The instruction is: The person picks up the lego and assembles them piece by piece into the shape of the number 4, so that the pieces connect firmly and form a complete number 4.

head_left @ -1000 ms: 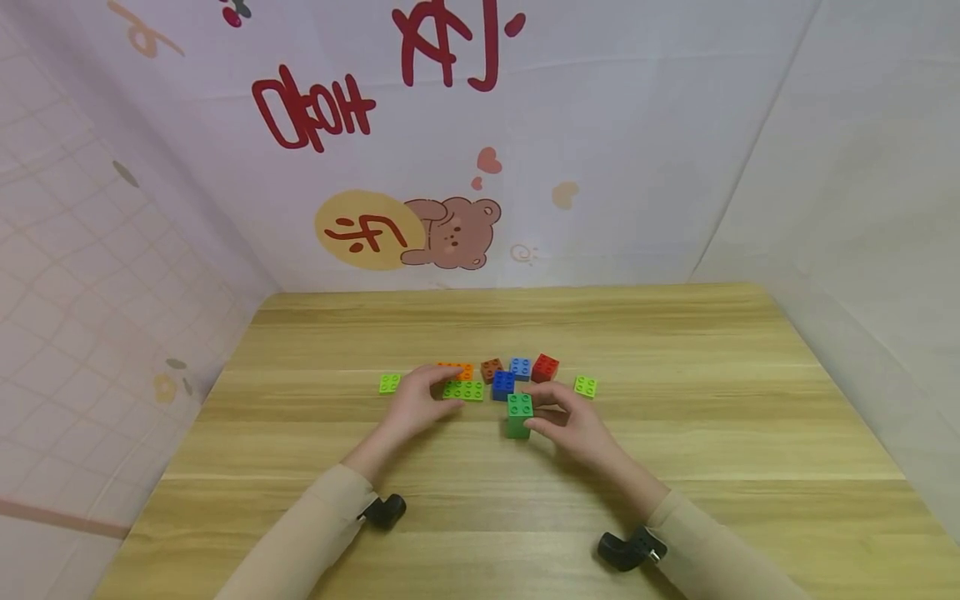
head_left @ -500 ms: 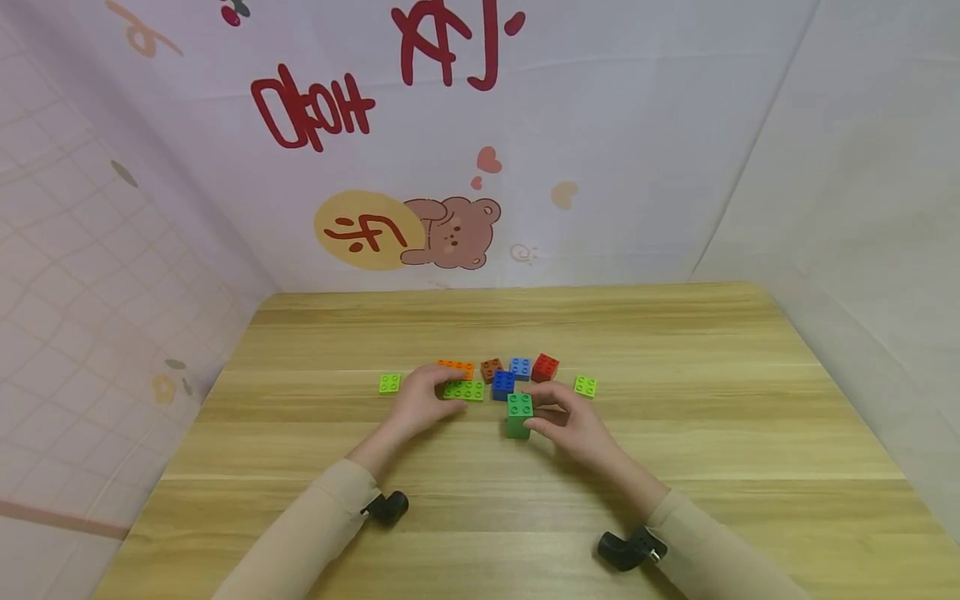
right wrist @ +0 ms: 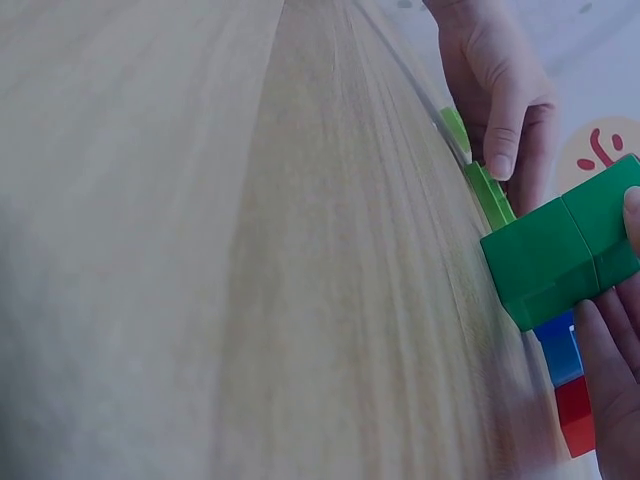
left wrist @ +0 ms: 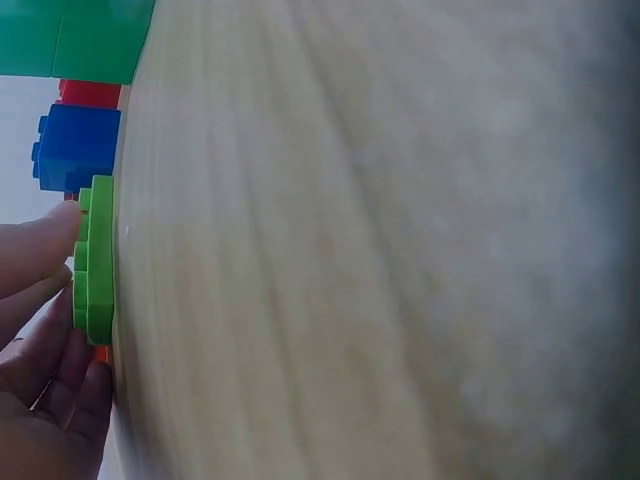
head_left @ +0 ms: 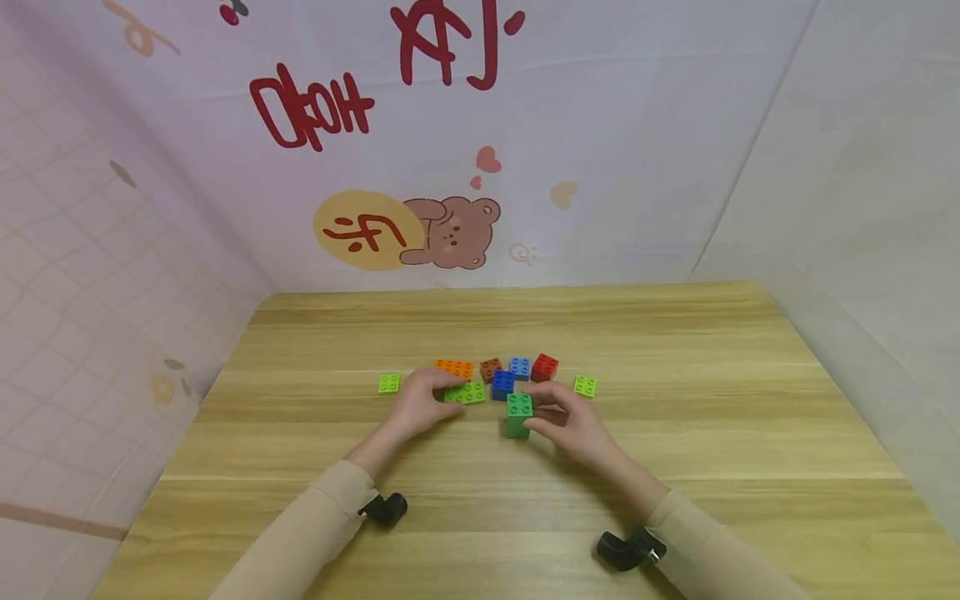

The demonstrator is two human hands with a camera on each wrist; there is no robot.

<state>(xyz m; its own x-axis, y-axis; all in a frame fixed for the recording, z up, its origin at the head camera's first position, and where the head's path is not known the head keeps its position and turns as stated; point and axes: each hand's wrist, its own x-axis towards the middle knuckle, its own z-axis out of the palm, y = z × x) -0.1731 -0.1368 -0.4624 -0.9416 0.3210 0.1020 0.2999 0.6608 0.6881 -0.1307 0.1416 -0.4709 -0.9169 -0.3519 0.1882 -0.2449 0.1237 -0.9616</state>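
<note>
My right hand [head_left: 573,417] pinches a green block stack [head_left: 519,417] between thumb and fingers. A seam in the right wrist view shows two bricks, one on the other [right wrist: 560,250]. To the left, my left hand [head_left: 422,404] has its thumb and fingers curled at a flat lime-green brick [head_left: 468,393] with two rows of studs. In the left wrist view that lime brick [left wrist: 98,260] lies low on the table, with fingertips on its studded side. Just behind the lime brick sits an orange brick [head_left: 454,367], partly covered by the left hand.
Behind the hands stand a dark blue brick [head_left: 503,386], a brown brick [head_left: 491,369], a light blue brick [head_left: 520,367] and a red brick [head_left: 545,367]. Small lime bricks lie at left [head_left: 388,383] and right [head_left: 585,387]. A printed cloth wall [head_left: 630,167] rises behind the wooden table [head_left: 480,533].
The left fingers have closed in over the flat lime brick, which has turned slightly. The right hand and the green stack have stayed in place.
</note>
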